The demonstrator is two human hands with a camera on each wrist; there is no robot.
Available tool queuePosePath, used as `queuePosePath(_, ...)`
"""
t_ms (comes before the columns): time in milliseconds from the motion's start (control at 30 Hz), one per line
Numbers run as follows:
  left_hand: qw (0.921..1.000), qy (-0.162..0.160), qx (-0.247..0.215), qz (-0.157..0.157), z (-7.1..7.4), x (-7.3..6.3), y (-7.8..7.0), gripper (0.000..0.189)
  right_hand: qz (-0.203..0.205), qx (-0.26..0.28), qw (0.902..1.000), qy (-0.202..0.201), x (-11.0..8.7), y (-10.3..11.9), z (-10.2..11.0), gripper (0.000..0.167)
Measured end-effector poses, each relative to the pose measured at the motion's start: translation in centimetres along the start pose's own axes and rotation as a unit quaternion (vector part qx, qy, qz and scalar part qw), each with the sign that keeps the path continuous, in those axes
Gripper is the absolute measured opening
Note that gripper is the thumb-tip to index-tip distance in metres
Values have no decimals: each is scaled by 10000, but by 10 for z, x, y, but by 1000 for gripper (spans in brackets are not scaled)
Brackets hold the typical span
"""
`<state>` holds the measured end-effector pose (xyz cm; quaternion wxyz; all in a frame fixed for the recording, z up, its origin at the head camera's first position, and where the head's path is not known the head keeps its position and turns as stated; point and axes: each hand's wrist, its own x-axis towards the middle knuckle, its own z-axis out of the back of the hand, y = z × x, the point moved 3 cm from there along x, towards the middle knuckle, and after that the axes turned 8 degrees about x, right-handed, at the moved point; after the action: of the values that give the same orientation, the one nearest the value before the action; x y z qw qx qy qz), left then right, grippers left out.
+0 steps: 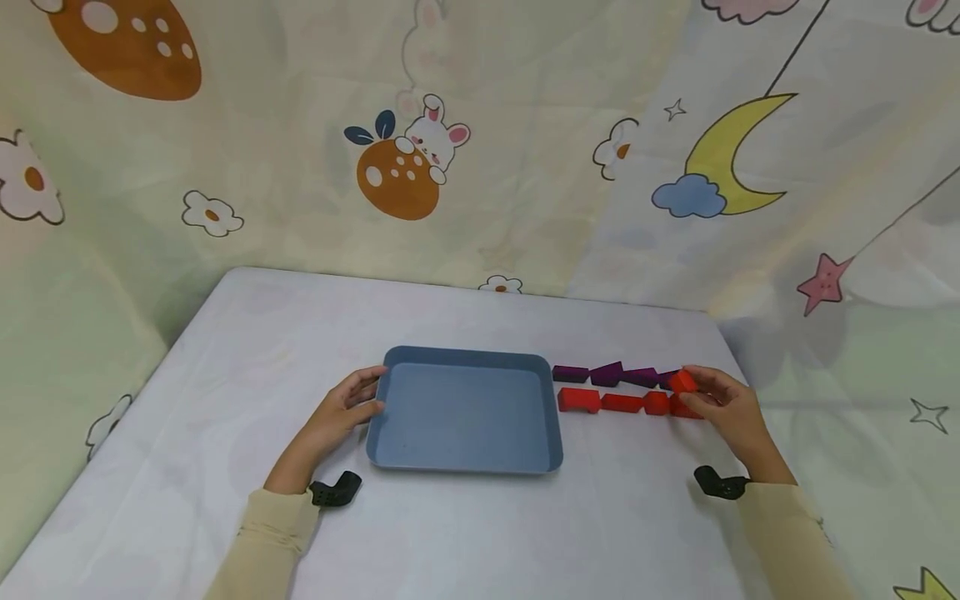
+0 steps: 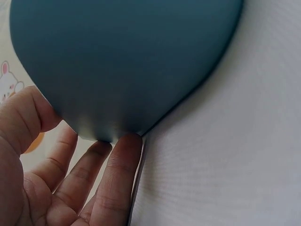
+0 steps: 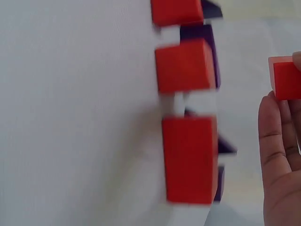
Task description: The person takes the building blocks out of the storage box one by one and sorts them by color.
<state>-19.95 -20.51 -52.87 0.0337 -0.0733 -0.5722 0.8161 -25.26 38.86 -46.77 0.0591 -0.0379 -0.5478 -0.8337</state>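
A shallow blue-grey tray [image 1: 465,417] lies on the table, with my left hand [image 1: 341,412] at its left end. In the left wrist view, the fingertips and thumb of that hand touch the tray wall [image 2: 127,61], fingers mostly straight. To the right of the tray, my right hand [image 1: 723,408] pinches a small red block [image 1: 682,382] between thumb and fingers, raised above the rows. The held block [image 3: 286,81] shows at the right edge of the right wrist view, partly cut off. Beneath it, a red block [image 1: 686,407] and a purple block [image 1: 666,381] are partly covered.
Several red blocks [image 1: 579,400] form a row right of the tray. Behind them runs a row of several purple blocks [image 1: 606,374] of differing shapes. A white cloth covers the table [image 1: 465,533]; a patterned curtain [image 1: 300,167] hangs behind it.
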Motion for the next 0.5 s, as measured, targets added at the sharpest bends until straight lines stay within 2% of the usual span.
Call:
queuePosePath(233,10000,4,-39,31,1,-1,0,64,-401,-457,9981,-133,-7,-18,28,54)
queuePosePath(500,10000,26,-44,-6,0,-1,0,64,-779,-755,9939,-196,-10,-33,48,59)
